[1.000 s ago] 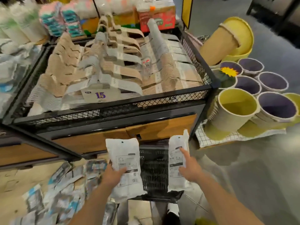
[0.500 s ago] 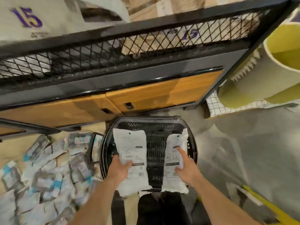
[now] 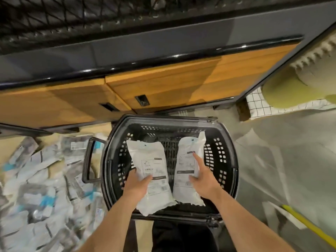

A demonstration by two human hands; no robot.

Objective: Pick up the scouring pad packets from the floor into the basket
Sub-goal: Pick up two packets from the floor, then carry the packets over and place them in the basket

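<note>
Floor (image 3: pixel 272 170): basket (image 3: pixel 234 160) near cabinet (image 3: pixel 163 84); left hand (image 3: pixel 135 186), right hand (image 3: pixel 205 180) grip packets (image 3: pixel 151 160).

Black trousers (image 3: pixel 183 237) are worn, seen just below the basket's (image 3: pixel 234 168) near rim; the left forearm (image 3: pixel 112 220) and right forearm (image 3: pixel 241 220) are bare.

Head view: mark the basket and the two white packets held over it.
basket (image 3: pixel 169 120), head view, far rim.
left packet (image 3: pixel 143 153), head view, white face just above the printed label.
right packet (image 3: pixel 183 148), head view, upper half of its face.
</note>
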